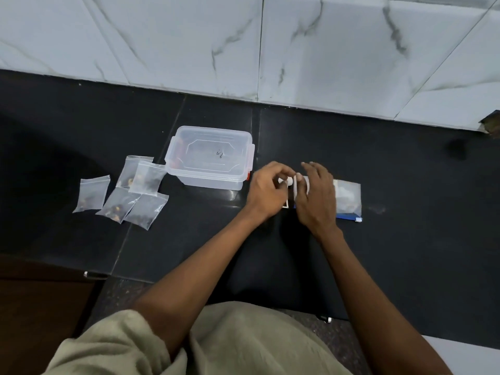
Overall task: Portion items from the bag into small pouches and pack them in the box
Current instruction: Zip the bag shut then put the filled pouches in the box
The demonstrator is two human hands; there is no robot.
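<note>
A clear zip bag (pixel 347 197) with a blue strip along its near edge lies on the black counter, right of centre. My right hand (pixel 316 197) lies over the bag's left part, fingers curled on its mouth. My left hand (pixel 267 189) pinches a small white piece (pixel 289 182) at the bag's left end. A clear plastic box (pixel 209 158) with its lid on and red clips stands just left of my hands. Several small clear pouches (pixel 127 194) holding dark and yellowish bits lie in a loose cluster left of the box.
A marble-tiled wall (pixel 270 44) rises directly behind the black counter (pixel 405 158). The counter's front edge runs below my forearms, with a brown cabinet front (pixel 40 293) at lower left. A small dark object (pixel 491 125) sits at the far right by the wall.
</note>
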